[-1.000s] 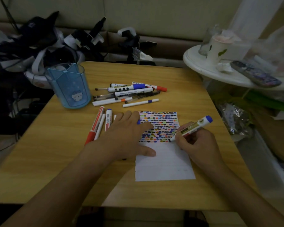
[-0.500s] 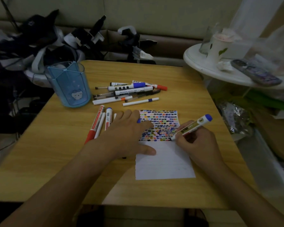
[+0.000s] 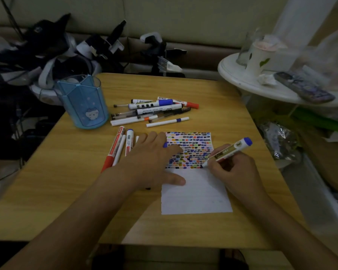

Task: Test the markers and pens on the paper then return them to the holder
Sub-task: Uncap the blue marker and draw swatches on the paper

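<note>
Wood, paper, plastic
Matt wood-grain table [image 3: 70, 191] is bearing matt lined paper [image 3: 197, 195]; translucent blue plastic holder [image 3: 82, 106] is gleaming

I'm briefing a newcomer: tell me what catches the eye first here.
The paper, its upper half packed with coloured test marks, lies mid-table. The right hand writes on it with a blue-ended marker; the left hand presses it flat. Loose pens lie beside the blue holder.

place: home living room | cues: sofa [image 3: 183, 20], wooden table [image 3: 66, 182], white side table [image 3: 242, 80]
</note>
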### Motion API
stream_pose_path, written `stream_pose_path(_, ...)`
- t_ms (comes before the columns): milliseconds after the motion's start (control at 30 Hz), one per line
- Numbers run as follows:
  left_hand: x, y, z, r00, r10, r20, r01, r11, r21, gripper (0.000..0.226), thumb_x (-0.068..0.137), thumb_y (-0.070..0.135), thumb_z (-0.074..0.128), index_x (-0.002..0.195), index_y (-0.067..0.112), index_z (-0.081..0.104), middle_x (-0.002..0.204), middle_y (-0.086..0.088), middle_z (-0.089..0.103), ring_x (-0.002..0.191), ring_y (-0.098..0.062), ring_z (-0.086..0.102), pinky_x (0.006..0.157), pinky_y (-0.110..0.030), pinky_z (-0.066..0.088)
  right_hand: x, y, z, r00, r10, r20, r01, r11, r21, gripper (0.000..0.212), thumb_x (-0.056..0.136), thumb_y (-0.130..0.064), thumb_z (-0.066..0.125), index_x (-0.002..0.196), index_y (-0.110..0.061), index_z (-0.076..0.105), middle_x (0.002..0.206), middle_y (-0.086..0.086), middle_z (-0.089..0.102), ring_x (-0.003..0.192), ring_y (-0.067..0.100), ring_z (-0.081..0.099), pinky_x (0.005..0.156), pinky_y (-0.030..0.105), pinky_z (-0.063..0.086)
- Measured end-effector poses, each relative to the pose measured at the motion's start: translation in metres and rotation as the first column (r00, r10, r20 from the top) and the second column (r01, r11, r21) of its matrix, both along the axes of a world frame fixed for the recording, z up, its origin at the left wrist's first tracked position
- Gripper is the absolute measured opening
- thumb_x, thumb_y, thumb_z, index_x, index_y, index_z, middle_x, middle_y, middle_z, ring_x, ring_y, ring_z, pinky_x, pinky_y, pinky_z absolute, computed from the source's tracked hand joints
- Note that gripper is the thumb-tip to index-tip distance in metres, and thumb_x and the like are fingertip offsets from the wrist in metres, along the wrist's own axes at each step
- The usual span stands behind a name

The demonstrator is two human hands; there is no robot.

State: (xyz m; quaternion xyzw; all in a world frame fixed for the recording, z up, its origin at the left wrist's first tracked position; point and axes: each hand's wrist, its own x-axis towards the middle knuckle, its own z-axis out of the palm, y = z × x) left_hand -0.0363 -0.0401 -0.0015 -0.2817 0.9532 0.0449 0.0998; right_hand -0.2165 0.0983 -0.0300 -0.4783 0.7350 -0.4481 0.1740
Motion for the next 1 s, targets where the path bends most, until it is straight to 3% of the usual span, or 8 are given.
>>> stream_pose_path(167, -0.0007, 0.0003, 0.0011, 1.0, -0.001, 0.008, 0.001, 1.0, 0.002, 0.088, 0.076, 0.087, 0.039, 0.151, 0.045, 0.02, 0.151, -0.003, 0.024, 0.137, -0.027, 0.022, 0.112, -0.044, 0.018, 0.0009, -0.0001, 0.0012, 0.999, -0.003, -0.042, 0.002, 1.0, -0.006, 0.016, 0.084, -0.016, 0.07, 0.081, -0.031, 0.065, 0.067, -0.009, 0.066, 0.066, 0.001, 0.063, 0.054, 0.01, 0.044)
stream_pose_path(1000, -0.001, 0.0006, 0.0022, 1.0, -0.004, 0.023, 0.004, 1.0, 0.0, 0.089, 0.076, 0.087, 0.039, 0.151, 0.045, 0.019, 0.152, -0.007, 0.024, 0.138, -0.027, 0.021, 0.113, -0.044, 0.018, 0.0017, 0.0006, 0.0027, 0.999, 0.008, -0.04, -0.008, 1.0, 0.003, 0.014, 0.085, -0.015, 0.071, 0.083, -0.028, 0.066, 0.07, -0.008, 0.067, 0.069, 0.002, 0.064, 0.056, 0.011, 0.046)
